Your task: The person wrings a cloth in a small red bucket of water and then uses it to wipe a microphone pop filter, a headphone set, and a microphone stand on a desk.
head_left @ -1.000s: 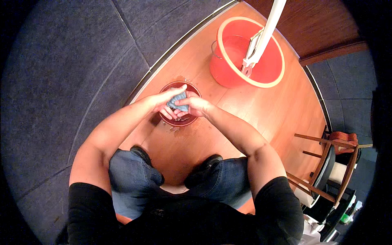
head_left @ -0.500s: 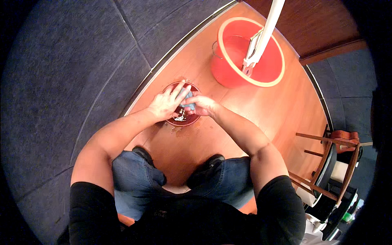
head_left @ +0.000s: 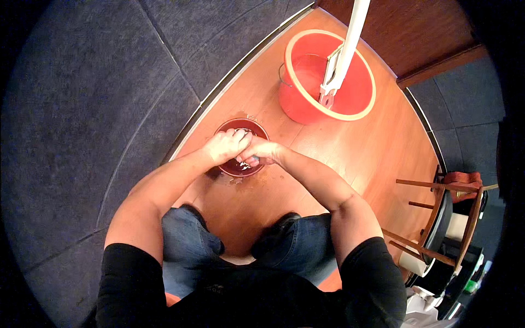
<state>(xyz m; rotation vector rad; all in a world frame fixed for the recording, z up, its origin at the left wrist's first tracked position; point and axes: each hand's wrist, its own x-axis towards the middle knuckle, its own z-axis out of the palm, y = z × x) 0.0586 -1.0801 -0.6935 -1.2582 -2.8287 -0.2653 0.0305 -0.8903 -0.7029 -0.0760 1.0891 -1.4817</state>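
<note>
My left hand [head_left: 227, 146] and my right hand [head_left: 261, 150] are pressed together over a small dark red basin [head_left: 239, 173] on the wooden floor. Both are closed around a blue cloth [head_left: 256, 158], of which only a sliver shows between the fingers of my right hand. Bright glints show in the liquid inside the basin, partly covered by my hands. Wet spots lie on the floor around its rim.
Beyond the basin, to the right, stands a large red bucket [head_left: 298, 104] with water and a white-handled mop [head_left: 350, 49] in it. A dark blue padded wall [head_left: 109, 98] rises on the left. A wooden chair [head_left: 462, 235] is at the right.
My left hand's fingers were stretched out over the blue cloth; now they are curled around it against my right hand. The cloth is mostly hidden now. The whole view has shifted slightly.
</note>
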